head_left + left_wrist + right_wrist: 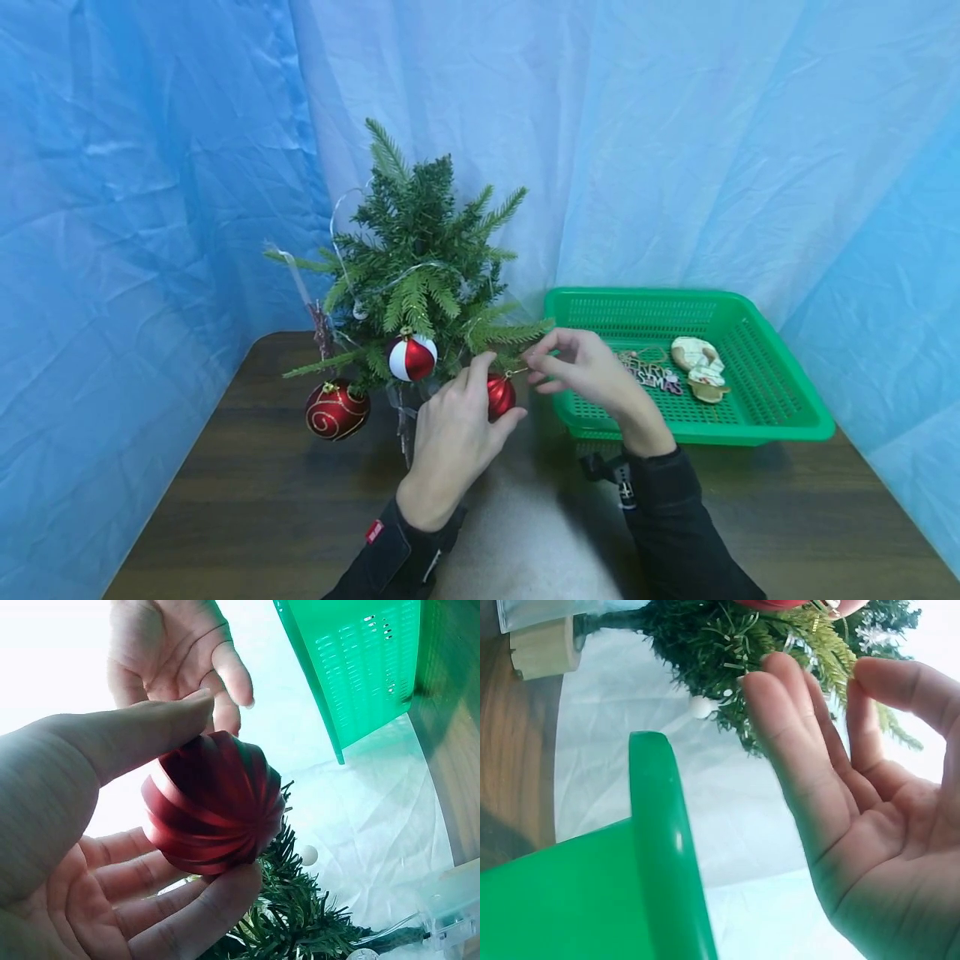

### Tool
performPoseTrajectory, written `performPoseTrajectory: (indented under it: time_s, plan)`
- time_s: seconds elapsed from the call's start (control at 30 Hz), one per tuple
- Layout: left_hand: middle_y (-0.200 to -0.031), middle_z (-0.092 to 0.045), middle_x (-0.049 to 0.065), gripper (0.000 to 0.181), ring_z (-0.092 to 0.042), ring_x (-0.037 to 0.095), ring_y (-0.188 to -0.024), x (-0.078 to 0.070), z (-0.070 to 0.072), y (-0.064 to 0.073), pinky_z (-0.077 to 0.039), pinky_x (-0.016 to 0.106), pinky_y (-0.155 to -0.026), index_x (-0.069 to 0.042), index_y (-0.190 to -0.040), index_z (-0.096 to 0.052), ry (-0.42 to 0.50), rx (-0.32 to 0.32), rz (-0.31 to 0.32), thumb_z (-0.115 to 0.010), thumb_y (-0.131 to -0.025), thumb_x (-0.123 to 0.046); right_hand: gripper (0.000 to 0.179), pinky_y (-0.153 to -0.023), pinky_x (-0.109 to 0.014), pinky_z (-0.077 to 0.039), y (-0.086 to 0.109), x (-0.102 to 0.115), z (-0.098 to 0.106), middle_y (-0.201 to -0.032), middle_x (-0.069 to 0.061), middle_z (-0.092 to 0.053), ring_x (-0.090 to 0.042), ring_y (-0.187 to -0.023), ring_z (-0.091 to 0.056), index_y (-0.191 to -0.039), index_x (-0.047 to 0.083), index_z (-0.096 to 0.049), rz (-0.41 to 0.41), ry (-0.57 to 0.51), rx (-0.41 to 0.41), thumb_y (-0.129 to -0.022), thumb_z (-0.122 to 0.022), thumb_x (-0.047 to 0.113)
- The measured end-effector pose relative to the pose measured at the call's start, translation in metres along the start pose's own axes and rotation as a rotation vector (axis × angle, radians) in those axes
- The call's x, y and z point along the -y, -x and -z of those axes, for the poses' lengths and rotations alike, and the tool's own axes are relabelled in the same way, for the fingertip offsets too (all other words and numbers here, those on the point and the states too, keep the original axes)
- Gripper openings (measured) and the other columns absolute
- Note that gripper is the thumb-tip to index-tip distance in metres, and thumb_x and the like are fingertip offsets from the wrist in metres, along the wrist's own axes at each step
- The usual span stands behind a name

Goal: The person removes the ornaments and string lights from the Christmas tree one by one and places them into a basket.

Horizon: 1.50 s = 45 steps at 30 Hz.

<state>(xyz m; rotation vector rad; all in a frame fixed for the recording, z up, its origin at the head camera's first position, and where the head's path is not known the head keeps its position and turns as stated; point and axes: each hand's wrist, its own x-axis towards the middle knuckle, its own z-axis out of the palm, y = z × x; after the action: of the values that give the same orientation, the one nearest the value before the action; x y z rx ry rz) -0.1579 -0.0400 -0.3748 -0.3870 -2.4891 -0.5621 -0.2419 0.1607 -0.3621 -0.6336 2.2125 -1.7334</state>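
Note:
A red ribbed Christmas ball (500,397) hangs low at the right side of the small Christmas tree (420,242). My left hand (459,433) holds it, thumb on one side and fingers on the other, as the left wrist view shows its swirled ridges (217,806). A thin gold string runs from the ball's cap to my right hand (581,371), whose thumb and index finger pinch it beside a branch tip (517,332). In the right wrist view the thumb and index finger (885,675) meet; the other fingers are bent loosely.
A red-and-white ball (412,358) and a large red ball with gold swirls (337,409) hang on the tree. At right stands a green basket (787,392) holding a "Merry Christmas" sign (652,373) and a whitish ornament (699,358). Blue cloth surrounds the dark wooden table (247,500).

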Motion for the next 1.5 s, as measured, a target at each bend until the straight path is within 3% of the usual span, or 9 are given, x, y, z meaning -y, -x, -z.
performPoseTrajectory:
  time_s: [0.23,0.33,0.53,0.7,0.97,1.1,1.5]
  plan:
    - [-0.094,-0.07,0.002,0.056,-0.069,0.019,-0.075,-0.002,-0.001,0.001,-0.055,0.036,-0.057,-0.012,-0.116,-0.065,0.003,-0.007,-0.062,-0.092,-0.074,-0.038,0.032,-0.077,-0.046,-0.06,0.002,0.0,0.004,-0.106,-0.022,-0.069,-0.035,-0.084,-0.071,-0.12,-0.008,-0.063,0.004,-0.067,-0.046,-0.095,-0.069,0.012]
    - [-0.096,-0.071,0.003,0.054,-0.069,0.019,-0.077,-0.002,-0.002,0.002,-0.056,0.036,-0.058,-0.012,-0.116,-0.066,0.002,0.0,-0.073,-0.091,-0.075,-0.038,0.036,-0.079,-0.047,-0.06,0.005,-0.001,0.008,-0.107,-0.02,-0.071,-0.033,-0.084,-0.071,-0.125,-0.008,-0.065,0.009,-0.026,-0.011,-0.097,-0.069,0.015]
    - [-0.095,-0.071,0.003,0.053,-0.069,0.019,-0.078,-0.003,-0.001,0.002,-0.056,0.036,-0.058,-0.012,-0.116,-0.066,0.014,0.003,-0.092,-0.092,-0.076,-0.036,0.028,-0.079,-0.047,-0.06,0.009,-0.001,0.017,-0.104,-0.014,-0.073,-0.034,-0.088,-0.072,-0.117,-0.003,-0.07,0.002,0.076,0.085,-0.099,-0.068,0.018]
    - [-0.099,-0.071,0.003,0.053,-0.069,0.02,-0.08,-0.003,-0.001,0.002,-0.056,0.036,-0.059,-0.012,-0.115,-0.067,0.029,-0.003,-0.108,-0.092,-0.075,-0.035,0.026,-0.08,-0.046,-0.06,0.01,-0.002,0.023,-0.103,-0.013,-0.071,-0.033,-0.09,-0.071,-0.117,-0.006,-0.067,-0.001,0.101,0.11,-0.102,-0.064,0.015]
    - [-0.104,-0.071,0.004,0.052,-0.07,0.019,-0.082,-0.003,-0.003,0.002,-0.058,0.036,-0.062,-0.011,-0.117,-0.068,0.052,0.003,-0.13,-0.09,-0.078,-0.037,0.022,-0.079,-0.047,-0.06,0.011,0.0,0.024,-0.105,-0.026,-0.067,-0.042,-0.094,-0.069,-0.113,-0.003,-0.065,0.11,-0.003,0.062,-0.103,-0.062,0.016]
    - [-0.106,-0.071,0.003,0.053,-0.07,0.018,-0.082,-0.005,-0.004,0.001,-0.058,0.036,-0.062,-0.011,-0.118,-0.068,0.078,0.011,-0.143,-0.089,-0.079,-0.039,0.02,-0.079,-0.047,-0.06,0.011,0.001,0.024,-0.104,-0.026,-0.067,-0.036,-0.091,-0.071,-0.112,-0.004,-0.066,0.162,-0.04,0.041,-0.102,-0.063,0.013]
    - [-0.111,-0.07,0.004,0.056,-0.07,0.016,-0.085,-0.005,-0.01,0.001,-0.058,0.033,-0.064,-0.01,-0.124,-0.066,0.145,0.033,-0.14,-0.087,-0.081,-0.041,0.02,-0.081,-0.053,-0.058,0.013,0.003,0.023,-0.103,-0.021,-0.069,-0.034,-0.087,-0.072,-0.113,-0.005,-0.065,0.181,-0.089,0.026,-0.101,-0.064,0.011]
